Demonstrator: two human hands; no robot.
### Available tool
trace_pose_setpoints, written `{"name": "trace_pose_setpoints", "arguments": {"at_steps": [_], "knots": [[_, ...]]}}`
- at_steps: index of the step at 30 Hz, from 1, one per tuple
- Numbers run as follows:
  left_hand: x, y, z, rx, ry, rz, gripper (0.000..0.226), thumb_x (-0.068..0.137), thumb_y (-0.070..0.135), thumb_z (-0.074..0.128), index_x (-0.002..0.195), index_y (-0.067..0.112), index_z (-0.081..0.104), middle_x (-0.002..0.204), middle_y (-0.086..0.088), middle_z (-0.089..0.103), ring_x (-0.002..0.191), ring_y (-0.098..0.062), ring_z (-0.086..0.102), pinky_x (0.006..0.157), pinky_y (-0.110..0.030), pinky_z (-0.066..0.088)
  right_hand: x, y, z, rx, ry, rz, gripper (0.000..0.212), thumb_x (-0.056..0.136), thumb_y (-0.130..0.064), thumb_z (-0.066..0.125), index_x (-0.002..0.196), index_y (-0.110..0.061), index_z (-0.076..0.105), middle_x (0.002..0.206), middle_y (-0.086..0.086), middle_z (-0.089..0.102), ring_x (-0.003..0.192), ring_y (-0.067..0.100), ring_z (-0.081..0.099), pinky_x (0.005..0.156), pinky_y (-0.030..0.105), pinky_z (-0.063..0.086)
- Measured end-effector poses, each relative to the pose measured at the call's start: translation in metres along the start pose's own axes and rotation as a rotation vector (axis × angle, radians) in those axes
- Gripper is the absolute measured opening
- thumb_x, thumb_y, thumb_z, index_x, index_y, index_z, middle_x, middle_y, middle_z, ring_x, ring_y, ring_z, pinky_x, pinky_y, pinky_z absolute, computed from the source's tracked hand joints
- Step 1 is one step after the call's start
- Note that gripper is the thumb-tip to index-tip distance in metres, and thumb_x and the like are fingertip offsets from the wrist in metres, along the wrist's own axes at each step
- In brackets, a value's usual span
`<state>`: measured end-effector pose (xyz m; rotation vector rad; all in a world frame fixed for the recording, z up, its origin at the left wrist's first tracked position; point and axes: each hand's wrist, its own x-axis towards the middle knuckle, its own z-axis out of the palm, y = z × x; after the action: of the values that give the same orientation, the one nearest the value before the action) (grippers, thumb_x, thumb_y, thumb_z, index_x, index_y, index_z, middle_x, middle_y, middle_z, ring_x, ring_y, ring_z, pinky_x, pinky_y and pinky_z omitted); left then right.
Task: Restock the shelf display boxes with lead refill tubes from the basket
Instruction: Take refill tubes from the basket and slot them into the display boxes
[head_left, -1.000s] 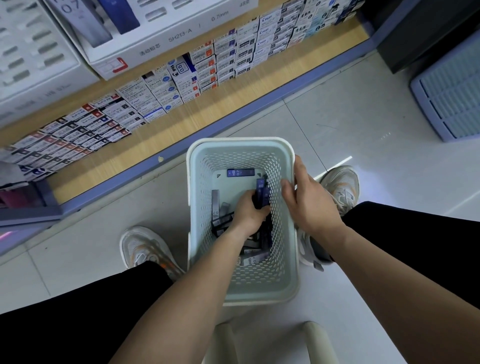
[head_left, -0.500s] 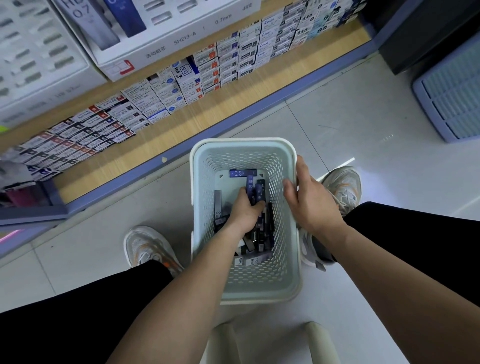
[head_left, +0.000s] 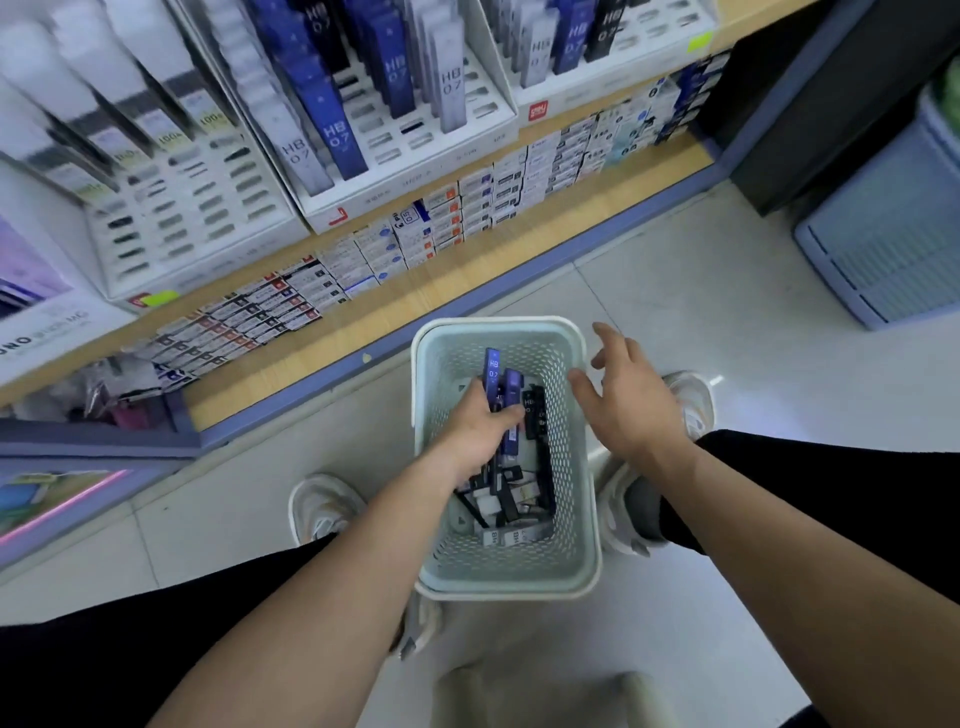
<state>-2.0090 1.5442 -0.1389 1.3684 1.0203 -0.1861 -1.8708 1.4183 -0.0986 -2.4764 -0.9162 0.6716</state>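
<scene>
A pale perforated basket (head_left: 584, 519) stands on the floor between my feet. Several dark and grey lead refill tubes (head_left: 519, 499) lie in its bottom. My left hand (head_left: 480, 426) is inside the basket and grips a few blue tubes (head_left: 501, 384) that stick up from my fist. My right hand (head_left: 628, 400) hovers just off the basket's right rim, fingers spread, holding nothing. White display boxes (head_left: 395, 150) with upright blue, white and black tubes stand on the shelf above.
A wooden shelf (head_left: 395, 306) with a blue front edge carries rows of small flat lead boxes (head_left: 249, 317). A blue-grey crate (head_left: 883, 244) sits on the floor at the right. A pale stool frame (head_left: 545, 696) is below me.
My left hand has gathered blue tubes and raised them in the basket. My right hand has let go of the basket rim and opened. The view has tilted up to show the display boxes.
</scene>
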Motion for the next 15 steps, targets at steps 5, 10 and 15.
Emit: {"name": "trace_pose_setpoints", "arguments": {"at_steps": [5, 10, 15], "knots": [[-0.050, 0.061, -0.028, -0.100, -0.030, 0.174, 0.015, 0.095, 0.017, 0.066, 0.108, 0.023, 0.062, 0.104, -0.001, 0.070, 0.097, -0.018, 0.067, 0.099, -0.044, 0.051, -0.004, -0.054, -0.047, 0.299, -0.120, -0.088, 0.024, 0.100, -0.033, 0.057, 0.121, -0.022, 0.062, 0.102, -0.001, 0.069, 0.083, 0.015, 0.066, 0.071, 0.024, 0.048], [-0.121, 0.110, -0.052, -0.127, -0.076, 0.337, 0.037, 0.084, 0.027, 0.070, 0.119, 0.021, 0.061, 0.111, 0.001, 0.071, 0.110, -0.020, 0.065, 0.103, -0.043, 0.047, -0.030, -0.111, -0.096, 0.634, -0.276, -0.155, 0.012, 0.094, -0.026, 0.068, 0.092, -0.015, 0.066, 0.078, 0.001, 0.070, 0.063, 0.011, 0.066, 0.059, 0.023, 0.050], [-0.173, 0.125, -0.059, -0.089, -0.074, 0.435, 0.032, 0.088, 0.025, 0.068, 0.119, 0.027, 0.061, 0.104, 0.014, 0.070, 0.103, -0.006, 0.062, 0.099, -0.032, 0.047, -0.057, -0.143, -0.132, 0.738, -0.398, -0.186, 0.016, 0.093, -0.019, 0.068, 0.088, -0.009, 0.057, 0.073, 0.000, 0.066, 0.064, 0.015, 0.065, 0.063, 0.029, 0.053]]}}
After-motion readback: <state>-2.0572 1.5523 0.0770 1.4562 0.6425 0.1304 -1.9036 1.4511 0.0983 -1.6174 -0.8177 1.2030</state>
